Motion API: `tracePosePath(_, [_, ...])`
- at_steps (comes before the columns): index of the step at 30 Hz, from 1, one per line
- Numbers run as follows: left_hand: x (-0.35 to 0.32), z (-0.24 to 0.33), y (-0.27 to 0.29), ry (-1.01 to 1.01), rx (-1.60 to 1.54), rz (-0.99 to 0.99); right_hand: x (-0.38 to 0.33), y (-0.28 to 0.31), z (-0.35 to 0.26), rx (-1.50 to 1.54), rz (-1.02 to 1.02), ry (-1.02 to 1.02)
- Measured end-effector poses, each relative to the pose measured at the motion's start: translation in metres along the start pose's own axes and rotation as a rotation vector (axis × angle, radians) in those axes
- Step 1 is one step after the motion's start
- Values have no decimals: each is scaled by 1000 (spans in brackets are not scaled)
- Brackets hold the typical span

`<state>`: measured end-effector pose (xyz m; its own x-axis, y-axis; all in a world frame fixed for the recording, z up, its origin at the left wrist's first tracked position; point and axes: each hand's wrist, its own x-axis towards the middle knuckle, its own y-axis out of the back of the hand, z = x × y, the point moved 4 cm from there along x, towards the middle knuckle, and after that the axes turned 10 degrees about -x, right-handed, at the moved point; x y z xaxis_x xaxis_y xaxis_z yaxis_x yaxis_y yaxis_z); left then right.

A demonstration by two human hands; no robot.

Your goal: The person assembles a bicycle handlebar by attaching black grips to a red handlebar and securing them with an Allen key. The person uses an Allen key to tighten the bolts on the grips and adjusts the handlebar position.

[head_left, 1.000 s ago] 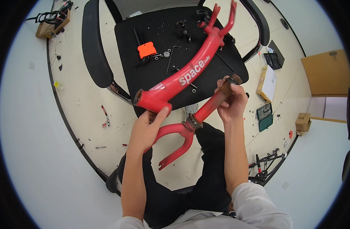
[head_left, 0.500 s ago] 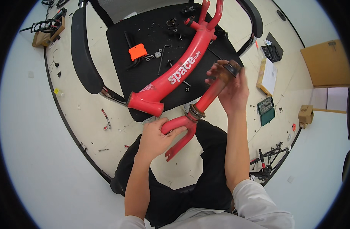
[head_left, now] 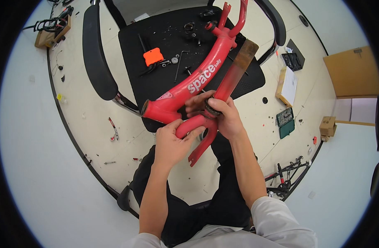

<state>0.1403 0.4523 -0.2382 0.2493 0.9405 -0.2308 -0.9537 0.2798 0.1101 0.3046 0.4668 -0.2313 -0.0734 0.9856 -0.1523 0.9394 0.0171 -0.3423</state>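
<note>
A red bicycle frame (head_left: 200, 78) lies slanted across a black chair seat (head_left: 156, 82), its open head tube end at the near left. In front of it I hold a red fork (head_left: 202, 136) with a long steerer tube (head_left: 235, 74) pointing up and away. My left hand (head_left: 171, 142) grips one fork leg near the crown. My right hand (head_left: 222, 115) is wrapped around the base of the steerer, at a dark ring (head_left: 210, 108) just above the crown.
An orange block (head_left: 153, 56), hex keys (head_left: 179, 62) and small black parts lie on the seat. Black armrests (head_left: 99, 53) flank the seat. On the floor to the right lie a cardboard box (head_left: 286, 84), a green case (head_left: 285, 122) and a brown board (head_left: 352, 72).
My right hand has slid down the steerer tube from its top end to the base by the crown. The left hand has shifted on the fork leg, and the view has moved closer.
</note>
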Motion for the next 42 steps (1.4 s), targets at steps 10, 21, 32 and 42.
tracePosePath(10, [-14, -13, -4, -32, 190, 239, 3, -20, 14, -172, 349, -61])
tracePosePath(21, [-4, -2, -7, -129, 29, 20, -10, -1, 4, -13, 78, 26])
tracePosePath(32, [-29, -52, 38, 163, -107, 432, -24, 12, 12, -201, 78, -178])
tracePosePath(42, [32, -23, 27, -287, -229, 546, -48, 17, 33, -571, 2, -364])
